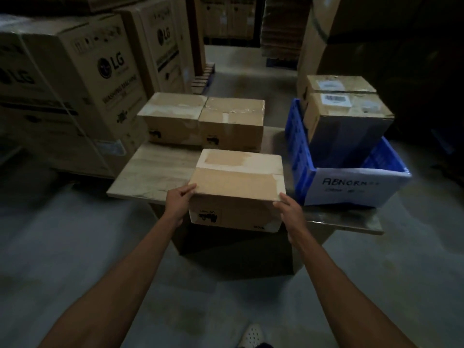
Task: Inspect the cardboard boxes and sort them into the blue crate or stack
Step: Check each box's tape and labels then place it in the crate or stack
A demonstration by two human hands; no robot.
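Fingers [187,190] of left hand [179,200] and right hand [288,209] holding near top corners of brown taped cardboard box [237,182] at wooden bench [155,169] edge. Risk: shallow grip, box dropping.

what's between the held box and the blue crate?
Nothing: only a bare strip of table separates the box from the blue crate, head view.

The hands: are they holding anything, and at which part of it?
Yes, the nearest cardboard box. The left hand grips its near left top corner, the right hand its near right top corner.
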